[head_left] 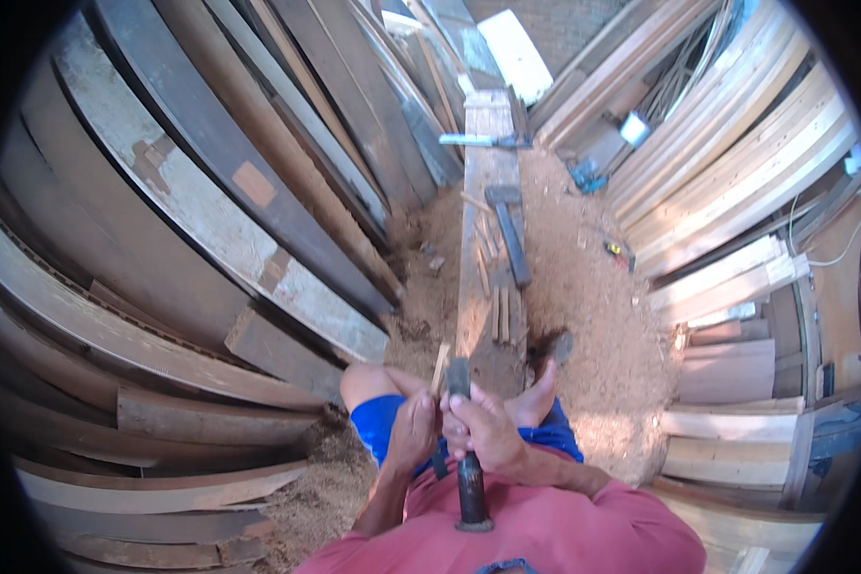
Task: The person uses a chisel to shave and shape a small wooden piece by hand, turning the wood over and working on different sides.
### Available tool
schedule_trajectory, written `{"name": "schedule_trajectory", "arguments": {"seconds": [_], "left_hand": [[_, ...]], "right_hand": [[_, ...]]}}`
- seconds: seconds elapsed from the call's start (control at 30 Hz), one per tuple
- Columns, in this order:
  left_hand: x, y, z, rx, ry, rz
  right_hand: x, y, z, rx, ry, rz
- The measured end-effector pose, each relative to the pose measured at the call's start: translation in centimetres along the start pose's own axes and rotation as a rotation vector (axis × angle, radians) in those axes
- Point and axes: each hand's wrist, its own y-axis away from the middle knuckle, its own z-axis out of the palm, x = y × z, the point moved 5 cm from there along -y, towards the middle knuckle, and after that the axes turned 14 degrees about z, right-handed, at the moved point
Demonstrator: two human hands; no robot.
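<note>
Gripping from the left, the left hand wraps shut around a dark chisel; the right hand closes on it just beside. Its blade end pokes out above both fists over the long wooden beam, handle toward the chest.

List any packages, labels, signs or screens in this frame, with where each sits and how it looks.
None that can be made out as a package, label, sign or screen.
Nearest candidates: a small pale blue boxy thing among the planks at upper right, and a small yellow-and-black item on the sawdust right of the beam; both too small to identify.
</note>
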Motion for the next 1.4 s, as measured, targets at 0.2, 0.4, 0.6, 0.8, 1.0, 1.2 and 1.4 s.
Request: {"name": "schedule_trajectory", "arguments": {"seconds": [0.2,0.4,0.6,0.8,1.0,1.2,1.4], "left_hand": [[-3.2,2.5,1.1,0.032,0.181,-0.154],[-3.2,9.1,0.3,-0.247,-0.625,-0.053],[-2.9,-1.7,-0.4,0.197,0.493,-0.195],[-1.4,-6.6,1.3,0.215,0.666,-0.142],[-3.6,-5.2,0.9,0.113,0.686,-0.132],[-2.2,-2.9,0.2,0.077,0.494,-0.161],[0.5,0.3,0.4,0.015,0.244,-0.056]], "right_hand": [[0.3,-0.1,-0.9,0.029,-0.037,0.012],[-7.7,6.4,-1.8,0.104,0.106,-0.447],[-5.5,-0.9,-5.4,0.226,0.308,-0.202],[-6.3,-1.9,-3.7,0.156,-0.041,-0.296],[-3.4,-1.7,-0.9,-0.144,-0.172,-0.158],[0.7,-1.9,0.8,-0.129,-0.083,0.073],[-0.7,0.2,0.6,-0.066,-0.031,-0.060]]}}
